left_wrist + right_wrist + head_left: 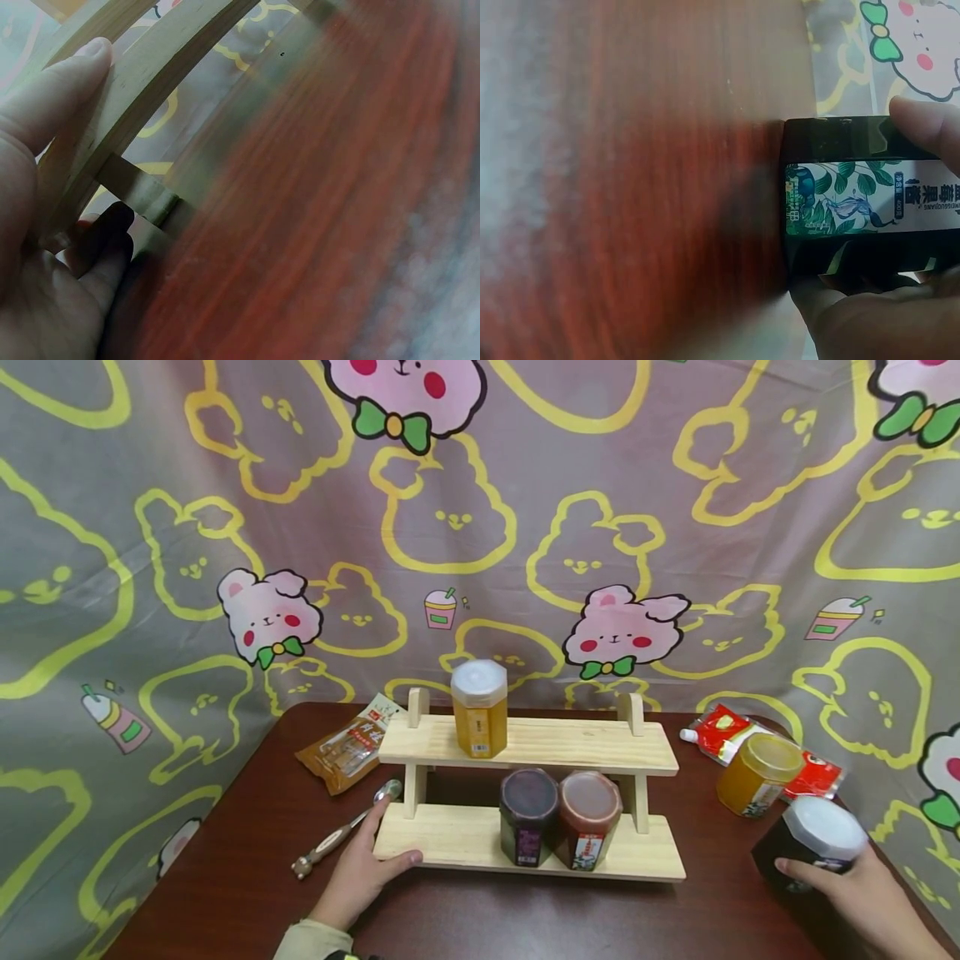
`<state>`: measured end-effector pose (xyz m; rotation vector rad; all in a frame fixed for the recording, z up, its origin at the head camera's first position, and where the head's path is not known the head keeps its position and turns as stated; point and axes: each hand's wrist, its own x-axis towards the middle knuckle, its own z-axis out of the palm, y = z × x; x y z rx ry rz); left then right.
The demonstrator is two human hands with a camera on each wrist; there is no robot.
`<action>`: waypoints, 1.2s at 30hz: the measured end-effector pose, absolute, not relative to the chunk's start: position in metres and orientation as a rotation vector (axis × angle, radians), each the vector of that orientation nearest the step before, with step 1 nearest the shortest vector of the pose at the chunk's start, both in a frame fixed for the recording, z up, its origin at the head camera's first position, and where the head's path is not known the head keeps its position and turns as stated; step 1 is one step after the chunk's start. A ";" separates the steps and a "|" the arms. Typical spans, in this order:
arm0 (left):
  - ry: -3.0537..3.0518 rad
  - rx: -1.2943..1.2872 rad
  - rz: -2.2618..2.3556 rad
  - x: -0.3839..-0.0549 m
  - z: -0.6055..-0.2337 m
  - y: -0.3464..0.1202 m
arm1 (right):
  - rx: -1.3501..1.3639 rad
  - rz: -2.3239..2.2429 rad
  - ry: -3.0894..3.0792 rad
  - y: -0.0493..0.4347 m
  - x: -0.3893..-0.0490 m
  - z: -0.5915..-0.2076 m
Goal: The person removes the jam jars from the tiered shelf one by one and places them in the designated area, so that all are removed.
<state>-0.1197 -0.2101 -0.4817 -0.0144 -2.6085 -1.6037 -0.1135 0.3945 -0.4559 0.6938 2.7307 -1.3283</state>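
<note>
A two-tier wooden shelf stands mid-table. My left hand grips the left end of its lower board, the thumb along the front edge and the other fingers curled at the end. At the right, my right hand holds a dark jam jar with a white lid; its label faces the right wrist camera. On the lower board a purple-black jar and a reddish jar sit side by side. One golden honey jar is on the upper board, left of its middle.
Beyond my right hand stands another golden jar, beside a red-and-white pouch with a spout. Left of the shelf lie a brown snack packet and a long-handled massager-like stick. A patterned curtain hangs behind the table.
</note>
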 end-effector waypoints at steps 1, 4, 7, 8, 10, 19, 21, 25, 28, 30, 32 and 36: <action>-2.609 -0.012 -1.604 -0.120 -0.482 -0.210 | 0.685 -1.347 2.728 0.395 -0.115 -0.456; -2.609 -0.007 -1.603 -0.119 -0.481 -0.210 | 0.670 -1.377 2.719 0.395 -0.118 -0.456; -2.606 -0.008 -1.605 -0.119 -0.481 -0.209 | 0.693 -1.380 2.706 0.395 -0.122 -0.457; -2.605 -0.010 -1.606 -0.119 -0.481 -0.209 | 0.696 -1.381 2.707 0.395 -0.122 -0.457; -2.602 -0.010 -1.612 -0.119 -0.481 -0.209 | 0.694 -1.369 2.717 0.395 -0.124 -0.457; -2.600 -0.015 -1.613 -0.120 -0.481 -0.209 | 0.588 -1.350 2.788 0.396 -0.129 -0.457; -2.594 -0.021 -1.622 -0.120 -0.481 -0.208 | 0.579 -1.316 2.805 0.396 -0.130 -0.456; -2.593 -0.022 -1.627 -0.120 -0.480 -0.208 | 0.574 -1.320 2.810 0.395 -0.132 -0.456; -2.596 -0.020 -1.622 -0.119 -0.480 -0.208 | 0.557 -1.345 2.820 0.394 -0.132 -0.456; -2.597 -0.018 -1.624 -0.119 -0.480 -0.208 | 0.539 -1.347 2.834 0.393 -0.133 -0.456; -2.597 -0.018 -1.628 -0.120 -0.480 -0.209 | 0.534 -1.331 2.846 0.392 -0.134 -0.456; -2.591 -0.023 -1.637 -0.120 -0.481 -0.209 | 0.543 -1.274 2.845 0.392 -0.137 -0.454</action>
